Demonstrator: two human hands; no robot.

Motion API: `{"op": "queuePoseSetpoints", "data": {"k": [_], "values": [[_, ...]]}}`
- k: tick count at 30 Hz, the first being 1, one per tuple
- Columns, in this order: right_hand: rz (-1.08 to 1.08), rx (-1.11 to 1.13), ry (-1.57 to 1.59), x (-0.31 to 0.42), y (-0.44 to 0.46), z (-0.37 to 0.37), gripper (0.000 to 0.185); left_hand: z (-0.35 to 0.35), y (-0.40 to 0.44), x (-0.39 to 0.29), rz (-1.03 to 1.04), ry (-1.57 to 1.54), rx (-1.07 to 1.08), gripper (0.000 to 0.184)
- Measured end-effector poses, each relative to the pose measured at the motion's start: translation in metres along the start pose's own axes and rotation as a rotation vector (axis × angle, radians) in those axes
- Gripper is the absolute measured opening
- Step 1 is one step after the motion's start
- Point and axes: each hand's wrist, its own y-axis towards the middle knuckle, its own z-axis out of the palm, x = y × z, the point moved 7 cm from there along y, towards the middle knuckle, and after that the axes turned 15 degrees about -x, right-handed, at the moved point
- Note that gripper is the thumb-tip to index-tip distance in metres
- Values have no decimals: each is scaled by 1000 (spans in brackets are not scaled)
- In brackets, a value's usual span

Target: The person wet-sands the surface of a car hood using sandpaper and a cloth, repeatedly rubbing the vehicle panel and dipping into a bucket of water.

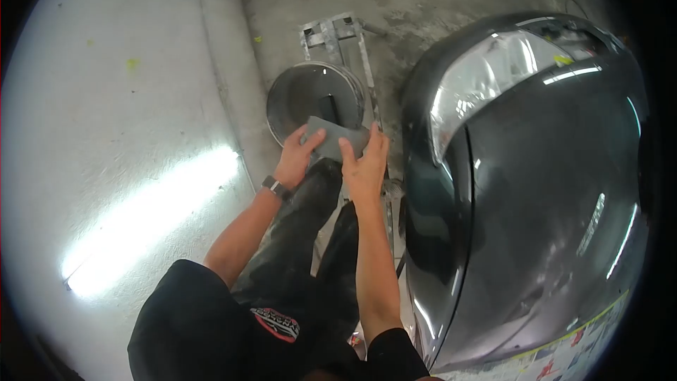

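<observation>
Gripping the left end of a gray sheet [330, 140] with the left hand [297, 154] (dark watch [276, 188] at the wrist), by a round basin [288, 102]; pinching its right end with the right hand [367, 166], left of a dark car [550, 190].

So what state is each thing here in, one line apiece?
Grey sheet: held between the left hand and right hand.
Bucket: open-topped; whether it holds water, I can't tell.
Tube light: lit.
Wristband: worn on the left wrist.
Car body: glossy, reflecting light.
Clear covering at the car's corner: crinkled.
</observation>
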Motion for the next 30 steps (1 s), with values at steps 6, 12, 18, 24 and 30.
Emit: {"op": "queuePoseSetpoints", "data": {"k": [6,12,18,24,30], "values": [[-44,112,168,-31,-25,78,43,-19,194,43,408,495,-216,52],[71,200,183,-93,-47,49,29,37,356,147,930,1139,-46,46],[127,127,137,-126,-39,30,27,22,379,172,1043,1452,-17,43],[246,67,309,-92,-40,16,25,3,311,79,832,1106,-19,53],[365,25,528,-12,-33,7,66,55,43,-95,965,607,29,26]]}}
